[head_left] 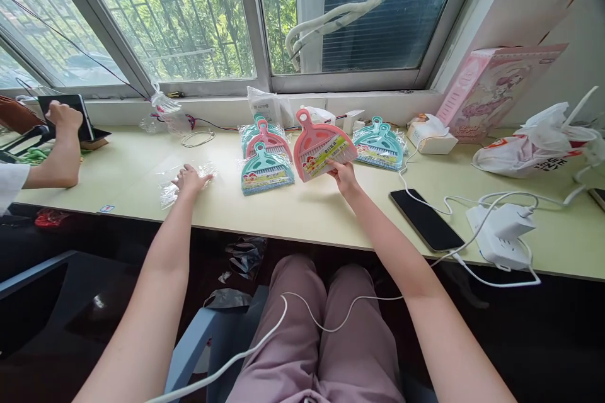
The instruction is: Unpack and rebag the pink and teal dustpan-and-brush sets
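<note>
My right hand (344,175) grips the lower edge of a pink mini dustpan-and-brush set (320,146), held tilted just above the desk (302,208). My left hand (190,179) lies with fingers spread on a stack of clear plastic bags (172,187) at the desk's left. Between my hands sits a pile of bagged sets, teal on top (265,170) with a pink one behind. Another pile of teal sets (379,145) lies to the right of the held one.
A black phone (425,219) lies face up at the right, beside a white power strip (503,233) with cables. A tissue box (431,134), a pink box (496,89) and a white bag (534,145) stand farther right. Another person's hand (63,118) touches a tablet at far left.
</note>
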`<state>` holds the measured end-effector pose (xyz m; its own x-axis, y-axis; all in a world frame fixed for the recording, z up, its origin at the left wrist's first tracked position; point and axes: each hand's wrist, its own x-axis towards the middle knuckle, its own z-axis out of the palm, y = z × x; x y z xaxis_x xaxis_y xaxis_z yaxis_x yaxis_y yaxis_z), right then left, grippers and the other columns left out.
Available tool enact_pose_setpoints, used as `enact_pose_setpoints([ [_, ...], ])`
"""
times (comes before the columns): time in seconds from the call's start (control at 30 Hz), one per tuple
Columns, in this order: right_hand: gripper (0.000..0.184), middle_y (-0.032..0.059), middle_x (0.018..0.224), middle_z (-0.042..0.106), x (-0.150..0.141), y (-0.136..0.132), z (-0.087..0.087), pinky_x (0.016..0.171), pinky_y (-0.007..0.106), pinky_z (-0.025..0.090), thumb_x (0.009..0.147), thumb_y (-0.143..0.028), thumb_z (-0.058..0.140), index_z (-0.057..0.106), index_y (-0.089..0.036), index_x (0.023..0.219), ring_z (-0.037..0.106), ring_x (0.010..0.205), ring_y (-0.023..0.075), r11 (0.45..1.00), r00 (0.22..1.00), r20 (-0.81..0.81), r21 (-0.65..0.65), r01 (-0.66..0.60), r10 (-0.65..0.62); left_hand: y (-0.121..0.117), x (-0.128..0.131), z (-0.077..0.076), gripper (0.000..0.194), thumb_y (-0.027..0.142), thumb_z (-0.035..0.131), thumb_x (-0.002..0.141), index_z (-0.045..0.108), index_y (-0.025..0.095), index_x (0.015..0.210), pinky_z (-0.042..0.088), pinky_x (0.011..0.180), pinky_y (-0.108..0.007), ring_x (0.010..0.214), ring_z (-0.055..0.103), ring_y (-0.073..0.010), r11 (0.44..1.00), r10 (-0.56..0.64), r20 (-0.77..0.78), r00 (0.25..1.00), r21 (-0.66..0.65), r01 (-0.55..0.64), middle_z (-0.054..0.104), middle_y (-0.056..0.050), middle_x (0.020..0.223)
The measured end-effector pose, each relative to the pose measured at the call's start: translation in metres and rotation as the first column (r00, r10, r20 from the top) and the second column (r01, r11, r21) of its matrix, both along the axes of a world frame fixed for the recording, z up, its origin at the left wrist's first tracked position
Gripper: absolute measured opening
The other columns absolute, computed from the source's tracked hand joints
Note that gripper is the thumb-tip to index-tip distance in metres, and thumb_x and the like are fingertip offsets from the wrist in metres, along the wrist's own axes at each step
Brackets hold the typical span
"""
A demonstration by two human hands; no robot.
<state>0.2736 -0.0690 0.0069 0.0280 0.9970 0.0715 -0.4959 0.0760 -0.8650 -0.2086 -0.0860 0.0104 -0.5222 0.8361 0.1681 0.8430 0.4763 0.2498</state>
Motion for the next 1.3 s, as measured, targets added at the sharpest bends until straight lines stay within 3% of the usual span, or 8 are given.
enact_pose_setpoints([
  [0.1,0.027,0.0028,0.095,0.079,0.000,0.000,-0.001,0.096,0.046,0.061,0.064,-0.016,0.084,0.068,-0.020,0.086,0.073,0.106,0.0264,1.000,1.000,-0.001,-0.015,0.000,0.000,0.003,0.011,-0.003,0.094,0.052,0.069,0.082,0.035,-0.009,0.145,0.036,0.107,-0.064,0.142,0.035,-0.0519,0.979,0.195,0.093,0.976,0.044,-0.199,0.031,-0.045,0.150],
  [0.23,0.028,0.0022,0.095,0.079,0.000,0.001,-0.002,0.096,0.046,0.062,0.065,-0.017,0.084,0.068,-0.021,0.088,0.073,0.105,0.0258,1.000,1.000,0.016,-0.003,0.001,-0.001,0.007,0.018,0.000,0.056,0.038,0.065,0.084,0.059,-0.002,0.122,0.042,0.099,-0.064,0.132,0.048,-0.0508,0.977,0.189,0.210,0.959,0.060,-0.206,0.051,-0.038,0.137],
  [0.4,0.028,0.0018,0.094,0.079,-0.001,0.002,-0.004,0.096,0.047,0.062,0.064,-0.018,0.085,0.069,-0.021,0.088,0.073,0.103,0.0262,1.000,1.000,0.022,0.001,-0.009,0.009,0.000,0.011,0.007,0.033,0.024,0.064,0.080,0.068,0.009,0.109,0.048,0.098,-0.049,0.117,0.063,-0.0377,0.996,0.057,0.113,0.992,0.063,-0.064,0.071,-0.022,0.114],
  [0.53,0.026,0.0017,0.091,0.079,-0.002,0.001,-0.004,0.096,0.048,0.062,0.064,-0.016,0.083,0.069,-0.020,0.086,0.074,0.101,0.0265,1.000,0.999,0.030,-0.007,-0.014,0.014,-0.012,0.012,0.002,0.039,0.014,0.050,0.087,0.066,0.015,0.123,0.048,0.100,-0.034,0.116,0.065,-0.0262,0.984,-0.177,0.005,0.984,0.026,0.177,0.073,-0.011,0.120],
  [0.73,0.036,0.0025,0.092,0.080,-0.003,-0.001,-0.005,0.097,0.049,0.061,0.066,-0.018,0.083,0.070,-0.021,0.099,0.074,0.101,0.0270,0.999,0.998,0.054,0.020,-0.030,0.029,-0.018,0.019,-0.010,0.059,0.047,0.053,0.092,0.056,0.012,0.140,0.042,0.107,-0.046,0.135,0.048,-0.0385,0.995,-0.094,-0.097,0.991,0.017,0.096,0.058,-0.020,0.144],
  [0.97,0.030,0.0032,0.093,0.079,-0.003,-0.002,-0.005,0.097,0.050,0.061,0.065,-0.017,0.083,0.071,-0.020,0.093,0.074,0.097,0.0267,0.999,0.995,0.084,0.011,-0.052,0.051,-0.010,0.013,-0.008,0.050,0.022,0.044,0.094,0.059,0.009,0.140,0.047,0.099,-0.047,0.120,0.060,-0.0381,0.993,-0.095,-0.168,0.981,-0.086,0.081,0.066,-0.024,0.128],
  [1.13,0.027,0.0047,0.095,0.079,-0.004,-0.004,-0.004,0.096,0.050,0.061,0.065,-0.018,0.084,0.071,-0.019,0.089,0.074,0.099,0.0275,0.998,0.992,0.103,0.008,-0.070,0.069,-0.014,0.014,0.005,0.045,0.010,0.044,0.091,0.067,0.007,0.129,0.049,0.098,-0.043,0.111,0.064,-0.0333,0.995,-0.092,-0.147,0.985,-0.040,0.086,0.070,-0.020,0.118],
  [1.3,0.027,0.0052,0.094,0.079,-0.007,-0.003,-0.004,0.095,0.050,0.061,0.062,-0.021,0.086,0.073,-0.019,0.086,0.074,0.099,0.0289,0.994,0.989,0.105,0.012,-0.109,0.107,-0.021,0.040,0.039,0.034,0.014,0.047,0.094,0.073,0.010,0.115,0.048,0.100,-0.044,0.106,0.065,-0.0295,0.973,-0.117,-0.139,0.983,0.183,0.141,0.074,-0.012,0.102],
])
